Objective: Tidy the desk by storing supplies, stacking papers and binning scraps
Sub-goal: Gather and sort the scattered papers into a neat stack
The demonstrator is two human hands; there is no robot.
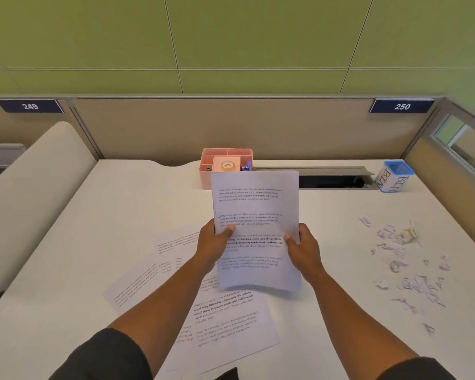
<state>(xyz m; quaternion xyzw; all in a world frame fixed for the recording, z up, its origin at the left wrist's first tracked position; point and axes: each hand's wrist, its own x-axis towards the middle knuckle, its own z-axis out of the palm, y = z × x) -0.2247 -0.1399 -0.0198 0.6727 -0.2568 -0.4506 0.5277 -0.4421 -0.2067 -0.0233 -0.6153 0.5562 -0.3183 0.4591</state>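
Two dark-sleeved forearms reach up from the bottom of the frame. At centre, the left hand (214, 244) and right hand (303, 244) each pinch a side edge of a held sheaf of papers (255, 215), thumbs on the printed face, lifted upright above the surface (66, 270). Below it, toward lower centre and left, loose printed sheets (225, 319) lie fanned and overlapping, not yet gathered. At right, torn paper scraps (412, 270) and one crumpled ball (409, 233) are scattered on the surface. In the upper right stands a small blue-rimmed bin (394, 176), well apart from them. Behind the sheaf, a pink organiser (226, 160) holds a tape roll (227, 165). Supplies look stored, stacking looks partly done, and binning looks unstarted.
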